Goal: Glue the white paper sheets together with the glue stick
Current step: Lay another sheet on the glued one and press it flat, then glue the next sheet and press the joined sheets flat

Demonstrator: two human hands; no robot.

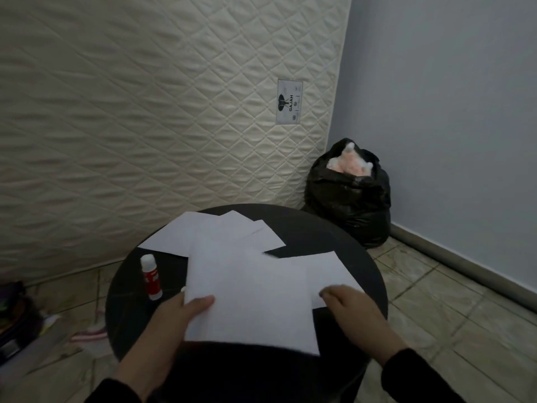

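Several white paper sheets lie overlapping on a round black table [343, 237]. The nearest sheet [250, 298] is held at its left edge by my left hand [186, 315], thumb on top. My right hand [348, 306] rests with curled fingers on the edge of a sheet [328, 271] on the right; whether it grips the sheet I cannot tell. More sheets [203, 231] fan out toward the far side. A glue stick [151, 276] with a red label and white cap stands upright on the table, left of the papers and just beyond my left hand.
A quilted cream mattress [145, 112] leans upright behind the table. A full black rubbish bag [348, 196] sits on the floor at the back right by a pale blue wall. Clutter lies on the tiled floor at the left [20, 321].
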